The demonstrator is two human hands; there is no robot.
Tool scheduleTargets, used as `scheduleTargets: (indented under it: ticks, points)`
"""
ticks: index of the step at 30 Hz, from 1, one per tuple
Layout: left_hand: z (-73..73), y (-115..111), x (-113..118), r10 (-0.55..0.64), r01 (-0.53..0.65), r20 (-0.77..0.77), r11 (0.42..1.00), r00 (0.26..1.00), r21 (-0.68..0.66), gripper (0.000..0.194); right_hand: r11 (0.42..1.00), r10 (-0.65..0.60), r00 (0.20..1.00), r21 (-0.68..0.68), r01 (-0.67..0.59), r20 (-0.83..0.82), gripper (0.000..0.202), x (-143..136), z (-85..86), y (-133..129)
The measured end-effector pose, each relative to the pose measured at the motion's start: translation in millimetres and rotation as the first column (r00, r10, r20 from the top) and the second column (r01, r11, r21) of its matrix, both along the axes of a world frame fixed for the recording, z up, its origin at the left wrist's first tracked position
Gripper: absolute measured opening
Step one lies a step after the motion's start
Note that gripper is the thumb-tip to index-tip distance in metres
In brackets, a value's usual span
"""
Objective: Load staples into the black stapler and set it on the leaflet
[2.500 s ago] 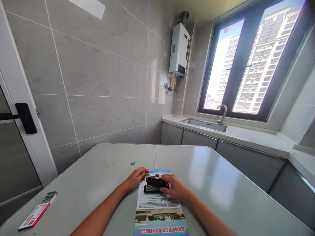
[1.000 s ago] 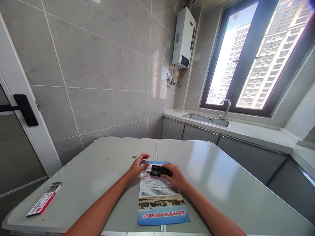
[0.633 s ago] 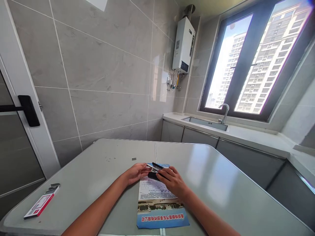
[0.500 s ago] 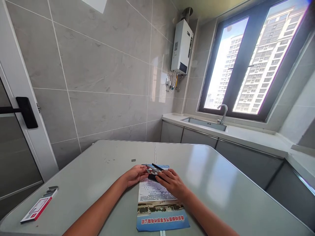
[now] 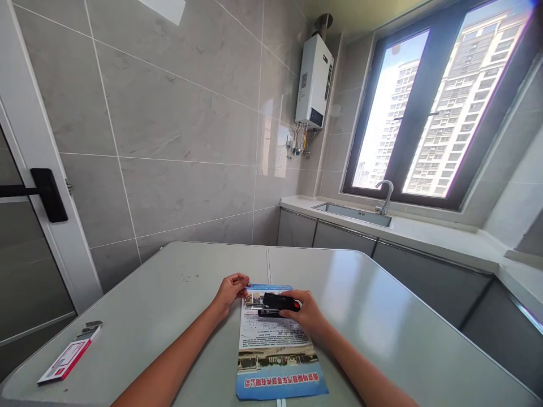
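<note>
A black stapler (image 5: 275,301) with a red mark at its right end is in my right hand (image 5: 309,310), over the upper part of a printed leaflet (image 5: 278,340). Its metal magazine sticks out to the left. My right thumb and fingers grip the stapler near its right end. My left hand (image 5: 231,293) is at the leaflet's far left corner, its fingertips pinched together. Whatever may be between them is too small to make out. The spot where a short staple strip lay is now behind this hand.
A red and white staple box (image 5: 70,355) with grey staple strips at its far end lies at the table's left side. Tiny loose staples (image 5: 189,277) are scattered farther back. Beyond the table (image 5: 365,350) stand a counter with a sink (image 5: 354,213) and a door (image 5: 55,226).
My right hand has turned the stapler level, magazine pointing left. My left hand has come off the stapler, moving left and away. The staple strip on the table is no longer visible.
</note>
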State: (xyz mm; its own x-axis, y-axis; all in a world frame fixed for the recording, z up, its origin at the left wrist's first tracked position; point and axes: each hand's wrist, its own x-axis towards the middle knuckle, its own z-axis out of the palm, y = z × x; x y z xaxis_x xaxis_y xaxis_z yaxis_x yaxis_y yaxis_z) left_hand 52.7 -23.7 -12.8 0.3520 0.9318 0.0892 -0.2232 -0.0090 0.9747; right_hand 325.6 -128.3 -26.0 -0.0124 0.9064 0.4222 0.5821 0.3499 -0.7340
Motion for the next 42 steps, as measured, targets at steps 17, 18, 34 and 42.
scheduleTargets:
  ticks: [17, 18, 34, 42]
  points:
    - [7.5, -28, 12, -0.361, 0.382, -0.125, 0.885, 0.924, 0.267, 0.037, 0.871, 0.389, 0.838, 0.143, -0.47, 0.382, 0.045, -25, 32.7, -20]
    - [8.4, -29, 12, -0.352, 0.373, -0.122, 0.889, 0.928, 0.268, 0.037, 0.873, 0.379, 0.837, 0.149, -0.465, 0.394, 0.046, -25, 32.5, -20]
    - [-1.0, -8, 4, 0.01, 0.204, -0.382, 0.832, 0.924, 0.516, 0.049, 0.906, 0.344, 0.927, 0.207, -0.369, 0.149, 0.034, -13, 28.6, -6]
    - [-22.3, 31, -21, 0.546, 0.044, -0.786, 0.813, 0.289, 0.581, 0.053, 0.971, -0.201, 0.87, -0.025, 0.238, 0.45, 0.041, 49, 12.4, 18]
